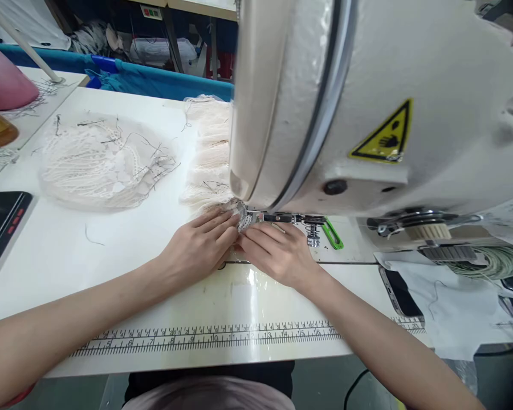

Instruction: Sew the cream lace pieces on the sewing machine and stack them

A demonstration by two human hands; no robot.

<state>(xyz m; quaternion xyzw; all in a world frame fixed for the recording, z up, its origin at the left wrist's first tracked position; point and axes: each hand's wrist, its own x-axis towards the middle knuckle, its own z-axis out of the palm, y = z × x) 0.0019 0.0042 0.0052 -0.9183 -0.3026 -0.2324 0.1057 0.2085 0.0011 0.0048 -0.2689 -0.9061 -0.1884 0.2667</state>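
Observation:
Under the head of a sewing machine (308,114) lies a gathered strip of cream lace fabric (207,154), its near end at the presser foot. My left hand (203,242) is closed on the lace edge just left of the foot, fingers close together. Fingertips nearly meeting it, my right hand (280,250) holds the same edge from the right, in front of the foot. Both thumbs are partly hidden, and the needle cannot be made out. A green clip-like piece (332,233) sits right of the foot.
A bundle of cream lace (106,162) with dark loose threads lies left. A black device (2,228) is at the left edge, a pink thread cone (8,80) behind it. A phone (400,291) lies right, on white cloth (457,307). A ruler tape (214,339) runs along the front.

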